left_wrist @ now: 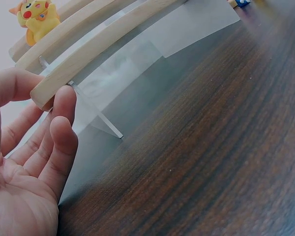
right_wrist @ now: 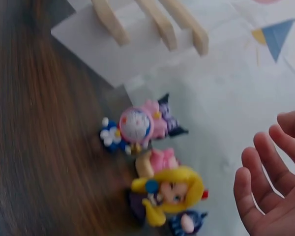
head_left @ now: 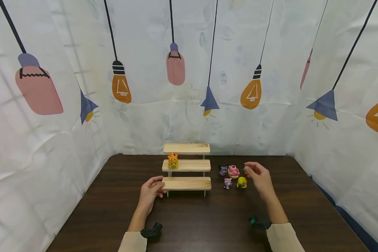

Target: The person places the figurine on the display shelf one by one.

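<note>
My left hand (head_left: 151,191) pinches the left end of the lowest step of a three-tier wooden display shelf (head_left: 186,183), thumb over the board and fingertips under it. In the left wrist view the curled fingers (left_wrist: 64,105) sit right at the end of the board (left_wrist: 96,56), beside a clear leg. An orange-and-yellow figurine (head_left: 173,160) stands on the left of the middle step. My right hand (head_left: 260,177) hovers right of a group of small figurines, fingers loosely bent and holding nothing. Among them are a yellow-haired figurine (right_wrist: 174,191) and a pink-hooded, blue-bodied one (right_wrist: 136,123).
The figurines, including a pink one (head_left: 233,172) and a black-and-purple one (head_left: 222,170), stand just right of the shelf on a dark wooden table (head_left: 189,224). A pale curtain (head_left: 145,126) printed with lamps encloses the table's back and sides.
</note>
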`<state>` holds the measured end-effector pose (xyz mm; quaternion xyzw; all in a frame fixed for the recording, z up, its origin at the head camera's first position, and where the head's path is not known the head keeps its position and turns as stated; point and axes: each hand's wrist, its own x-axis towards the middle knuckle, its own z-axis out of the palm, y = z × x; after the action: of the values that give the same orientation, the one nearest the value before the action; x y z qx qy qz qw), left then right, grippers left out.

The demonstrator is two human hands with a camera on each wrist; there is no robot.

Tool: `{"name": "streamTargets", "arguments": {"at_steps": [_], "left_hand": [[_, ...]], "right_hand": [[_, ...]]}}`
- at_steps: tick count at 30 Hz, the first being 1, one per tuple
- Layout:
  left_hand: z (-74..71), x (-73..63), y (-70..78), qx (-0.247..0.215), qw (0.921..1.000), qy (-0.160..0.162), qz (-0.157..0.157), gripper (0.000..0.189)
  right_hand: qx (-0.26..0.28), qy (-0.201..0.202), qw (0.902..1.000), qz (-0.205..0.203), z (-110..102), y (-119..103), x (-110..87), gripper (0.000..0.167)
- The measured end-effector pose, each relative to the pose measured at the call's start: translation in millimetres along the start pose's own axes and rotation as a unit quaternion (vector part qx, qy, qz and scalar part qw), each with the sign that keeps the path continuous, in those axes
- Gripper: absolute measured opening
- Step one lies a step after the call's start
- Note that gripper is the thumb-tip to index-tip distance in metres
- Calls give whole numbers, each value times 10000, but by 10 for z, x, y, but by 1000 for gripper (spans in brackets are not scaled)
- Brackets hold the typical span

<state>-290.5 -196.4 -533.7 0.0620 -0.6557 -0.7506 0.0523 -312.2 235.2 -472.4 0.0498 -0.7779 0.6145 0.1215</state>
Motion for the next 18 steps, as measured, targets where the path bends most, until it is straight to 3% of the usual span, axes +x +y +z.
{"name": "streamTargets", "arguments": {"at_steps": [8, 18], "left_hand": [[4, 5, -10, 28, 10000, 37, 16, 35], [8, -6, 0, 51, 10000, 70, 0, 34]], "right_hand": [[-346, -209, 9980, 488, -128, 157, 5, 48], [-397, -940, 9923, 695, -168, 400, 3, 53]]}}
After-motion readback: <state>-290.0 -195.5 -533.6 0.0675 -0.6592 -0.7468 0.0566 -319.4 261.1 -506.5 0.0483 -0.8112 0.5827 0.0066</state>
